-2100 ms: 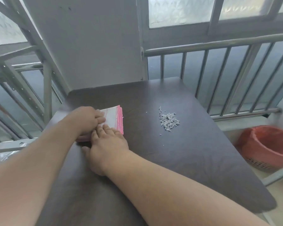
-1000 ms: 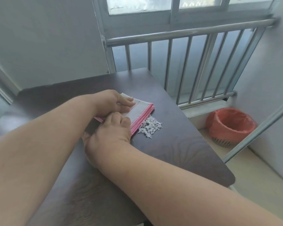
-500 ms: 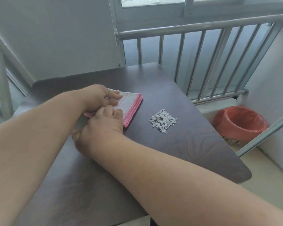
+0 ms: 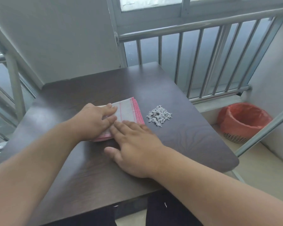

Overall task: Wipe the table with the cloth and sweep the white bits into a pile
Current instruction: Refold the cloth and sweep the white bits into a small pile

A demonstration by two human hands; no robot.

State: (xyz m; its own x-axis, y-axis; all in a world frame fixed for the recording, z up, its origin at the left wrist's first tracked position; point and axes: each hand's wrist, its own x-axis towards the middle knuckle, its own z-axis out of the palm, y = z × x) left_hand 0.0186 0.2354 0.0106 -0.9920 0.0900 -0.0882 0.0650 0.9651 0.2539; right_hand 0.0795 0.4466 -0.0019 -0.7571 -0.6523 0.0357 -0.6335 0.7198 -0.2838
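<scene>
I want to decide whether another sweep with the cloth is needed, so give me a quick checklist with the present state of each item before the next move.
1. White bits gathered in one pile: ok, compact heap, no strays visible.
2. Pile well inside the table edge: ok.
3. Cloth folded flat on the table: ok.
4. Cloth clear of the pile: ok, a gap of bare wood lies between them.
5. Left hand flat on the cloth: ok.
6. Right hand on the cloth: partly, fingertips at its near edge, palm on the table.
</scene>
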